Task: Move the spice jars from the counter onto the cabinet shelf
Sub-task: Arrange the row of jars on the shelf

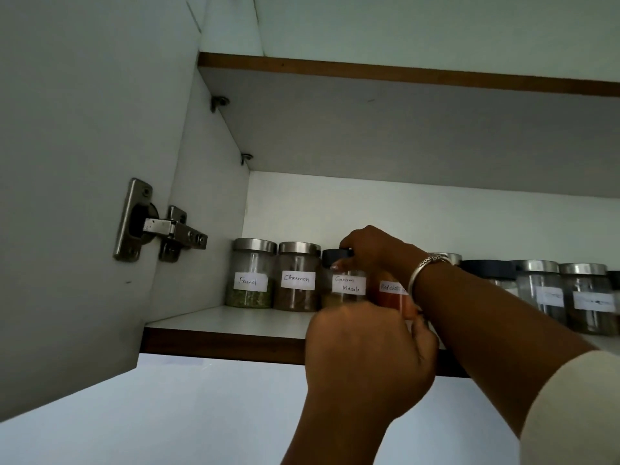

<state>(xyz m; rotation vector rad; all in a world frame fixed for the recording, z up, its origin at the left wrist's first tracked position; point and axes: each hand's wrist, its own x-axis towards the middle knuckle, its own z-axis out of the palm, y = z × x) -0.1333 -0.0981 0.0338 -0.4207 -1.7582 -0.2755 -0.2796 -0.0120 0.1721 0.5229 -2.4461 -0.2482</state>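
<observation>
In the head view, the Garam Masala jar (349, 286) is sitting on the cabinet shelf (228, 318), just beside the Cinnamon jar (297, 280). It is probably smooth glass: light, slippery and breakable, so gripping the lid seems safest. The right hand (375, 253) is clamping the black lid (332, 256) from above. The left hand (365, 350) is curling at the jar's base; I cannot tell if it is gripping anything.

Your view is dim and soft: the wall (201, 414) glows at 6 o'clock, the jars (587, 298) at 3 o'clock blur.
</observation>
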